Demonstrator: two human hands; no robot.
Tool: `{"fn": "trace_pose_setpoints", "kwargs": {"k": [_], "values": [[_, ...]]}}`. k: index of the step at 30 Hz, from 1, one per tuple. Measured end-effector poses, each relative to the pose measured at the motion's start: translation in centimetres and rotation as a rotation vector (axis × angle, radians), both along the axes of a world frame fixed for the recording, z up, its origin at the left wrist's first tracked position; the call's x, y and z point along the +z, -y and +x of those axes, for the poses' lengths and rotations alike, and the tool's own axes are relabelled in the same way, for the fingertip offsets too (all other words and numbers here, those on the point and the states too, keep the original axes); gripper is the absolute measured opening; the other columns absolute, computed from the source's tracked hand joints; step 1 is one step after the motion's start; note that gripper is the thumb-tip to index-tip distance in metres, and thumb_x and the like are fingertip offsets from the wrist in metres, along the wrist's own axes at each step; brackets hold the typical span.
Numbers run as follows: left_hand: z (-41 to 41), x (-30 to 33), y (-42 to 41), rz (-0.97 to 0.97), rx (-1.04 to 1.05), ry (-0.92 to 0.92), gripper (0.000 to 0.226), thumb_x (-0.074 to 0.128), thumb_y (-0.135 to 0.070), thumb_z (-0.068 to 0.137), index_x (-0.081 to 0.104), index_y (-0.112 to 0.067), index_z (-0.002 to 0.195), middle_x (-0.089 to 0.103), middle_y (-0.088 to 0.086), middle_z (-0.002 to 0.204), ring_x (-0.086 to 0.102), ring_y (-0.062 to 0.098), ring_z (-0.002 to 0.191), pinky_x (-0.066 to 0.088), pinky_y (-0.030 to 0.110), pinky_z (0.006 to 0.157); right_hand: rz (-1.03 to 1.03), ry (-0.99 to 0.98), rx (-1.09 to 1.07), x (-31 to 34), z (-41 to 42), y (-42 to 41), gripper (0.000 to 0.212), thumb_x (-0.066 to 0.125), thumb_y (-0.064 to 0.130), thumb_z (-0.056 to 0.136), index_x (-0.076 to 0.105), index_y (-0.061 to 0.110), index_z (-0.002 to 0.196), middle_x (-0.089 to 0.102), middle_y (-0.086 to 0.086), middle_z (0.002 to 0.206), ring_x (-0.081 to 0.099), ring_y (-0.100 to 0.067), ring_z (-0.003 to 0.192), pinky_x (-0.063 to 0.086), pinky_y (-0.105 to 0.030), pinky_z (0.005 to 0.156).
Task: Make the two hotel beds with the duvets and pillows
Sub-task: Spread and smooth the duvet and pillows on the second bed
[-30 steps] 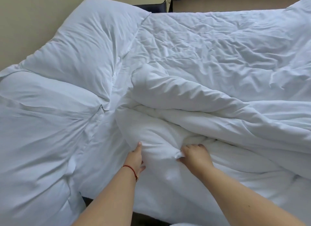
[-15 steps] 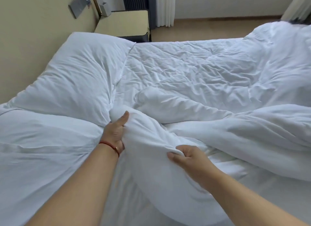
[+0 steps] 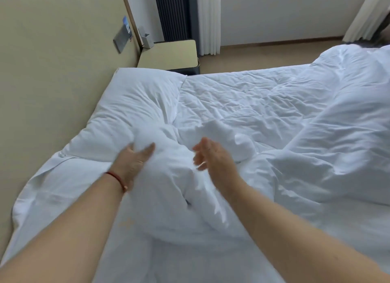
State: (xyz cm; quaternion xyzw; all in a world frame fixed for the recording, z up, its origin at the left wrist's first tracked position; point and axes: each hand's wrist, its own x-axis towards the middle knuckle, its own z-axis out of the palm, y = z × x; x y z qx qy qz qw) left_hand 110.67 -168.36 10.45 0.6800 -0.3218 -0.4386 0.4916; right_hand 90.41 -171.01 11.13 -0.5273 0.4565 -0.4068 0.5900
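While the duvet lies bunched in a thick ridge down the lower middle of the frame, running from the pillow toward the viewer, the person reaches both arms over it. The left hand, with a red cord at the wrist, rests against the left flank of the ridge just beside the pillow, its fingers mostly straight and holding nothing that can be seen. The right hand hovers above the ridge with fingers spread wide and blurred, and it looks clear of the fabric. The step in hand seems to be drawing the duvet's top end up to the pillow and flattening it. To do it well, the person would likely find the true edge or corner of the duvet rather than grab a fold, take it with both hands set apart, and pull evenly so the ridge opens across the crumpled sheet at centre frame. The heaped duvet mass at right still needs spreading. A nightstand stands at upper centre.
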Motion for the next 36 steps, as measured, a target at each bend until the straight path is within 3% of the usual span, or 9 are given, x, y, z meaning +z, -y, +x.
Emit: {"fn": "trace_pose_setpoints", "kwargs": {"k": [5,8,12,15,19,23,28,33,36], "values": [[-8.4,-7.1,-2.9,0.337,-0.741,0.374,0.066,0.069,-0.057,0.072,0.056,-0.029,0.130,0.062,-0.005,0.126,0.059,0.017,0.115,0.046,0.036,0.102,-0.132,-0.365,-0.039,-1.6,-2.1,9.3,0.039,0.036,0.050,0.098,0.060,0.025,0.079,0.061,0.005,0.070,0.059,-0.017,0.075,0.047,-0.045,0.084],[-11.5,-8.7,-4.7,0.463,-1.068,0.430,0.053,0.059,-0.061,0.084,0.054,-0.036,0.131,0.051,-0.013,0.127,0.051,0.015,0.119,0.037,0.023,0.098,-0.134,-0.666,0.074,-3.5,-2.6,13.1,0.045,0.031,0.053,0.098,0.058,0.017,0.093,0.064,-0.003,0.092,0.059,-0.027,0.096,0.044,-0.041,0.087],[-9.6,-9.1,-4.1,0.547,-0.845,0.108,0.069,0.028,-0.087,0.073,0.071,-0.039,0.099,0.050,-0.001,0.073,0.040,0.008,0.054,0.035,0.020,0.053,-0.168,-0.951,0.239,-7.6,-1.5,16.7,0.042,0.038,0.057,0.092,0.055,0.026,0.115,0.055,-0.005,0.122,0.051,-0.027,0.118,0.041,-0.037,0.091],[-6.9,-10.7,-3.6,0.439,-0.679,-0.153,0.089,0.022,-0.092,0.072,0.074,-0.029,0.109,0.056,0.016,0.095,0.050,0.018,0.076,0.039,0.025,0.073,-0.043,-1.087,0.434,-10.8,0.1,17.4,0.054,0.044,0.054,0.091,0.040,0.030,0.140,0.042,-0.007,0.141,0.043,-0.030,0.128,0.038,-0.041,0.104],[-4.9,-9.5,-2.4,0.331,-0.100,-0.237,0.077,0.035,-0.077,0.076,0.064,-0.007,0.064,0.041,0.009,0.061,0.037,0.018,0.055,0.034,0.024,0.054,0.101,-0.842,0.348,-14.6,-1.3,14.5,0.015,0.057,0.027,0.091,0.058,0.014,0.084,0.055,-0.005,0.087,0.057,-0.025,0.076,0.047,-0.030,0.060],[-3.4,-7.1,1.4,0.164,0.224,-0.066,0.048,0.039,-0.055,0.096,0.056,-0.011,0.085,0.048,0.003,0.079,0.049,0.017,0.074,0.043,0.035,0.075,0.114,-0.332,-0.022,-11.8,-7.0,12.1,0.028,0.069,0.028,0.081,0.052,0.017,0.062,0.045,0.001,0.061,0.040,-0.015,0.058,0.032,-0.025,0.049],[-3.5,-3.2,8.1,0.139,0.186,-0.027,0.067,0.037,-0.063,0.094,0.052,-0.007,0.127,0.052,0.006,0.109,0.050,0.020,0.104,0.038,0.038,0.097,0.120,0.035,0.015,-6.9,-18.4,4.6,0.055,0.084,0.060,0.050,0.053,0.016,0.061,0.040,-0.009,0.065,0.032,-0.021,0.063,0.023,-0.031,0.056],[-10.3,-3.2,10.5,0.464,-0.166,-0.286,0.093,0.037,-0.081,0.080,0.037,-0.015,0.145,0.037,0.017,0.148,0.041,0.035,0.134,0.030,0.053,0.110,0.214,-0.279,0.369,-7.9,-23.9,0.3,0.056,0.078,0.066,0.053,0.059,0.014,0.060,0.049,-0.002,0.055,0.040,-0.010,0.052,0.030,-0.018,0.050],[-16.0,-5.3,8.9,0.541,-0.326,-0.565,0.087,0.032,-0.087,0.076,0.049,-0.024,0.133,0.050,0.014,0.139,0.052,0.036,0.125,0.044,0.050,0.099,0.220,-0.246,0.315,-7.1,-23.4,3.8,0.064,0.070,0.073,0.057,0.067,0.009,0.066,0.060,-0.014,0.058,0.052,-0.014,0.050,0.041,-0.021,0.056]]}}
